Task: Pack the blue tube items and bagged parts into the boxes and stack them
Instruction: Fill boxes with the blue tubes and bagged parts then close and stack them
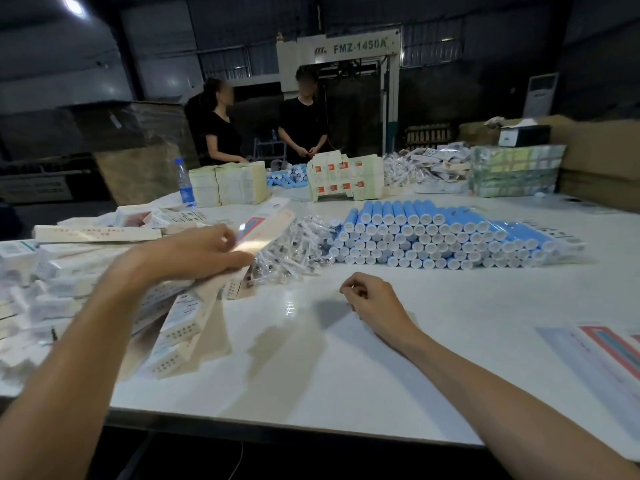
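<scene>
roughly midway, i'd judge: the left hand (204, 251) grips a long cream cardboard box (258, 233) over the heap of long white boxes (86, 271) at near left. the right hand (367, 296) rests loosely curled, nothing visible in it. blue plastic tubes with white caps (433, 237) and clear bagged parts (298, 244) lie unpacked mid-table. the far machine (358, 46) reads "fmz-1450a"; the box print is illegible.

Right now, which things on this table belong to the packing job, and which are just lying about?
Job: blue tubes, bagged parts, box in the left hand, piled boxes, flat box stacks.
Lying about: water bottle, tissue box.
</scene>
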